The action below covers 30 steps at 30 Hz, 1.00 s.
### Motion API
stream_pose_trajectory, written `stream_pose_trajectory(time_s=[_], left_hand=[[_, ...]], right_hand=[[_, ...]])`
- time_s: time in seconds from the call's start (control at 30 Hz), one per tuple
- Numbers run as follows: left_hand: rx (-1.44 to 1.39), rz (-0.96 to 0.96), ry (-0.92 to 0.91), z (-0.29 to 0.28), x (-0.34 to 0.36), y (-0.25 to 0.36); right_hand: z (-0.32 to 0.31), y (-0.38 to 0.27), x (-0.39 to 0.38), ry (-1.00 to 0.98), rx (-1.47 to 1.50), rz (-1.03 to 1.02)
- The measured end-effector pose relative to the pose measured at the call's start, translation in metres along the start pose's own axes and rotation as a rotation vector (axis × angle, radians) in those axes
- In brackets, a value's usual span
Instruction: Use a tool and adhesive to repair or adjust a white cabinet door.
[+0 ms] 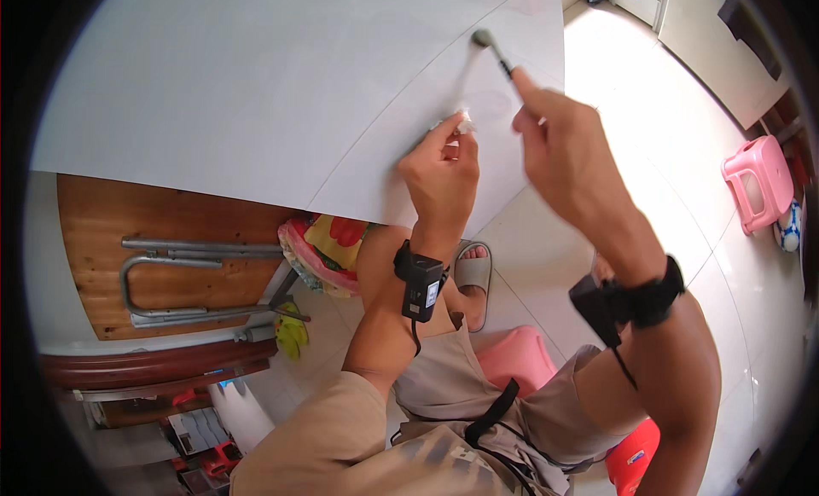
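Observation:
My left hand is closed in a pinch just above the white tabletop, close to its right corner. Between its fingertips is a small whitish piece, irregular in outline and too small to name. My right hand, raised to the right of it, grips a slim tool with a rounded dark head. The tool's head points up and left over the tabletop, apart from the whitish piece. Its exact kind is not plain, and my fingers hide the lower end of its handle.
The white tabletop has a thin curved seam. Below its front edge are a wooden panel with folded metal legs and a colourful cloth. A pink stool stands on the tiled floor at the right.

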<state>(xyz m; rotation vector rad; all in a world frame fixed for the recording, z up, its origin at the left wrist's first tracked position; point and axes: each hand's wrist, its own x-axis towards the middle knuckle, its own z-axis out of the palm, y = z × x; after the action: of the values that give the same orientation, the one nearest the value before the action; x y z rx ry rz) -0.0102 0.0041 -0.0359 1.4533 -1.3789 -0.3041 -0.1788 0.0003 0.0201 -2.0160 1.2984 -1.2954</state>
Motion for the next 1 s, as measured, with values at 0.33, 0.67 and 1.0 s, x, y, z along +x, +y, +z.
stream_pose_trajectory(time_s=[0.33,0.67,1.0], left_hand=[[0.2,0.051,-0.286,0.008,-0.008,-0.023],[0.23,0.026,-0.424,0.001,-0.01,-0.012],[0.272,0.063,-0.247,-0.004,-0.005,-0.015]], right_hand=[[0.017,0.009,0.0,-0.101,0.009,0.183],[0.012,-0.013,0.004,-0.18,0.305,0.422],[0.008,-0.009,0.003,-0.435,0.233,0.44]])
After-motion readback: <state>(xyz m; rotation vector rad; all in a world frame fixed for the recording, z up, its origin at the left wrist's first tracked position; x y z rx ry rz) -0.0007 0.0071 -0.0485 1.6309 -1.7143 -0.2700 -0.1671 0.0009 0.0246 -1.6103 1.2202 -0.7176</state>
